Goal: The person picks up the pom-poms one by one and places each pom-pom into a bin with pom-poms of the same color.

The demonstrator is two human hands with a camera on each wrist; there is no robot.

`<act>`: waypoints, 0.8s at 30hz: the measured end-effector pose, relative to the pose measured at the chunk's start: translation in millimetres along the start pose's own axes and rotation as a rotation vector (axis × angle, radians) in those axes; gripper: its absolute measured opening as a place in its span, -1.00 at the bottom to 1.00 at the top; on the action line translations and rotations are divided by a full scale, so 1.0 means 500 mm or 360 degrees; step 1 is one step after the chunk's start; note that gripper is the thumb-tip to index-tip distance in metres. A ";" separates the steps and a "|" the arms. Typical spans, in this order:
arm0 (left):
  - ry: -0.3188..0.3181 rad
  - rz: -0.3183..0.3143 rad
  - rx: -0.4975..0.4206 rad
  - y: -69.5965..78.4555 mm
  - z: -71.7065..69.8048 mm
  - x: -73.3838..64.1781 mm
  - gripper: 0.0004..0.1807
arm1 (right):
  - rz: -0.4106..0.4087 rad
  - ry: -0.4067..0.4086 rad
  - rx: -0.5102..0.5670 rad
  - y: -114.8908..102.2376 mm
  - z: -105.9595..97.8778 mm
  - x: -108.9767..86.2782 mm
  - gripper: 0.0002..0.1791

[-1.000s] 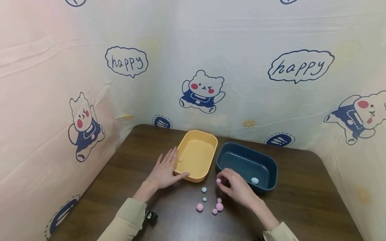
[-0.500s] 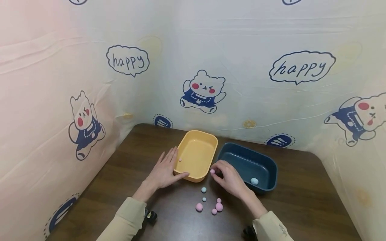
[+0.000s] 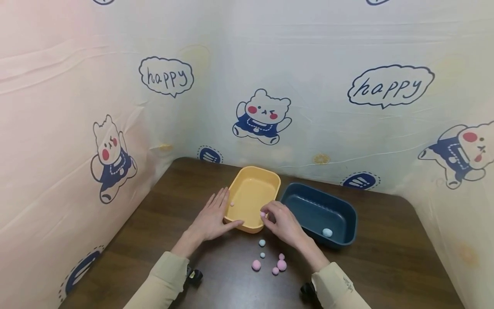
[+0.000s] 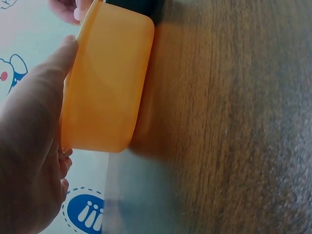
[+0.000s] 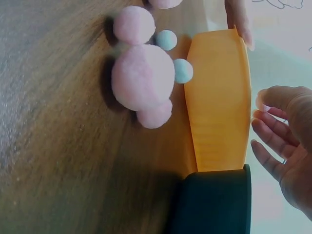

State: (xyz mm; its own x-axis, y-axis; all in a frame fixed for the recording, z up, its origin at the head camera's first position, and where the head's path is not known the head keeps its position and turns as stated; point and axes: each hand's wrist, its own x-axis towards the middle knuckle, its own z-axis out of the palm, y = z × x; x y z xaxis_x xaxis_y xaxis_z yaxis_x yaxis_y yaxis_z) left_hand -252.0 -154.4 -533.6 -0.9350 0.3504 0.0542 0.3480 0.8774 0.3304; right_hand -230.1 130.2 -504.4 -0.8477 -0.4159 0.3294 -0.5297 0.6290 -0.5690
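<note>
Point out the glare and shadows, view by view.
Head: pale glare on the tabletop near the bottom edge; left wrist: a shadow beside the yellow tray, grainy glints at far right; right wrist: dark shadows beside the pink balls and the dark blue tray.

- We see pale cloth (image 3: 316, 47) on three sides, creased in places.
- We read "happy" in its speech bubbles (image 3: 391, 86), near printed bears (image 3: 262, 120).
- We face a brown wood-grain table (image 3: 386, 253) with rounded far corners.
- We notice a pinkish tint at left.
</note>
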 end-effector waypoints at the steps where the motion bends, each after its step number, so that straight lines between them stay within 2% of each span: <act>1: -0.0004 0.0000 -0.0007 0.000 0.000 0.000 0.40 | -0.0024 0.0014 0.0007 0.002 0.001 0.000 -0.83; 3: -0.0003 0.0002 -0.0013 0.001 0.000 0.000 0.40 | -0.0071 0.0036 0.0015 0.006 0.003 0.000 -0.80; 4: 0.0004 0.0005 -0.0017 0.000 0.001 0.000 0.39 | -0.0133 0.0060 0.0033 0.031 0.013 0.000 -0.78; 7: 0.0006 0.0002 -0.0027 -0.001 0.002 0.001 0.39 | -0.0184 0.0083 0.0036 0.033 0.011 -0.004 -0.74; 10: 0.0002 0.0006 -0.0036 -0.002 0.004 0.002 0.40 | -0.0140 0.0037 0.0039 0.028 0.003 -0.011 -0.72; 11: -0.0002 0.0009 -0.0041 -0.001 0.003 0.003 0.40 | -0.0081 0.0004 0.0019 0.002 -0.011 -0.014 -0.72; 15: -0.0029 0.0002 -0.0033 0.000 -0.004 0.003 0.41 | 0.0006 -0.0073 -0.0027 -0.010 -0.026 -0.025 -0.70; 24: -0.0031 0.0004 -0.0032 -0.002 -0.003 0.003 0.42 | 0.0018 -0.0147 -0.0066 -0.024 -0.050 -0.048 -0.65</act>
State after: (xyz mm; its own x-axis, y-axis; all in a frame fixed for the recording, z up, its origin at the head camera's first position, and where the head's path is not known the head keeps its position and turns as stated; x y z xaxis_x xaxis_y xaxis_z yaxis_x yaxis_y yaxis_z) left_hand -254.0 -155.4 -532.5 -0.9325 0.3594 0.0366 0.3489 0.8697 0.3491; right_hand -204.0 148.8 -486.6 -0.8483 -0.4661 0.2514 -0.5226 0.6597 -0.5400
